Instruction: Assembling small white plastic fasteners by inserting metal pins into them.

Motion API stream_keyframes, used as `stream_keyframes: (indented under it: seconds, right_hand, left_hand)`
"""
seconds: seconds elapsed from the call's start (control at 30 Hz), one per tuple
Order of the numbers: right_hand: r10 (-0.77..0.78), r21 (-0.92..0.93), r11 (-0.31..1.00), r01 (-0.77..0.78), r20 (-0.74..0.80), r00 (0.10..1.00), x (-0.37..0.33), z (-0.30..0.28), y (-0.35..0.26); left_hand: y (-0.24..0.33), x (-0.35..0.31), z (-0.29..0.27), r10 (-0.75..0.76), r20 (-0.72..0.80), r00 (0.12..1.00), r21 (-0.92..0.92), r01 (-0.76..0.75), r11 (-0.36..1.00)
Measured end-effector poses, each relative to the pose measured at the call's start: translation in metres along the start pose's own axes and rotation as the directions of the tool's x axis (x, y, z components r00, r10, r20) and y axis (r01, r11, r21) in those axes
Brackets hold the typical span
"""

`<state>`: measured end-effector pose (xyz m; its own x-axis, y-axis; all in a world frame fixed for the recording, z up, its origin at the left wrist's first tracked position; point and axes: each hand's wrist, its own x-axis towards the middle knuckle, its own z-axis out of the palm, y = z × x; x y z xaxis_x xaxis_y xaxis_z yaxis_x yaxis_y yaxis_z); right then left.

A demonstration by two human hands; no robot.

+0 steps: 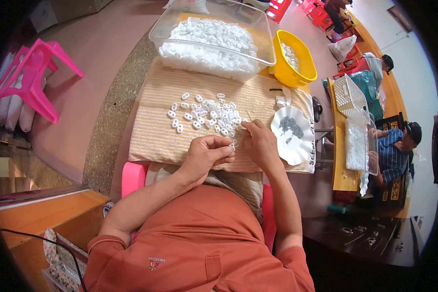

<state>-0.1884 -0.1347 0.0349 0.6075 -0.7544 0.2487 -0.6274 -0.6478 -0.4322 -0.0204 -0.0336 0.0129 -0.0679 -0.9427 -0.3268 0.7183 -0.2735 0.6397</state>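
Note:
My left hand (208, 155) is closed in a pinch over the near side of the towel (153, 131). At its fingertips shows a small white plastic piece (234, 145). Just to the right, my right hand (264, 142) has thumb and forefinger pressed together; what they hold is too small to make out. Beyond both hands lies a loose pile of small white oval pieces (214, 115), each with two dark holes. A white fluted paper plate (304, 152) sits right of my right hand, with small dark grey bits (291, 127) on it.
A large clear bin (211, 46) full of white pieces stands at the far side, beside a yellow basin (304, 70) holding more. Pink stool (34, 82) at left. At right, another person (394, 151) sits at a wooden table (339, 168) with a white basket (350, 95) and clear bin.

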Motion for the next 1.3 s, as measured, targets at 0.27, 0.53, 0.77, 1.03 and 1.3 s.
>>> stream_keyframes:
  seconds: [0.27,0.53,0.77,1.03,1.3]
  right_hand:
    - [0.11,-0.045,0.993,-0.11,0.012,0.994,0.004,0.004,-0.007]
    - [0.266,0.278,0.918,-0.283,0.101,0.959,-0.011,-0.01,-0.011]
    - [0.225,0.616,0.752,-0.233,0.092,0.97,-0.029,-0.005,-0.006]
    - [0.255,0.861,0.286,-0.422,0.356,0.899,-0.039,0.005,-0.013]
    - [0.238,0.904,0.146,-0.402,0.362,0.901,-0.04,0.008,-0.018]
  left_hand:
    - [0.002,0.0,0.001,-0.001,-0.014,1.0,0.017,0.001,1.0]
    - [0.002,-0.001,0.001,-0.004,-0.011,1.0,0.008,0.004,1.0]
    - [0.002,-0.002,0.004,0.006,-0.022,1.0,-0.001,-0.006,1.0]
    - [0.001,0.0,0.001,-0.002,0.04,0.999,-0.066,0.005,0.998]
    - [-0.001,0.001,-0.001,-0.005,0.019,1.0,-0.101,0.007,0.995]
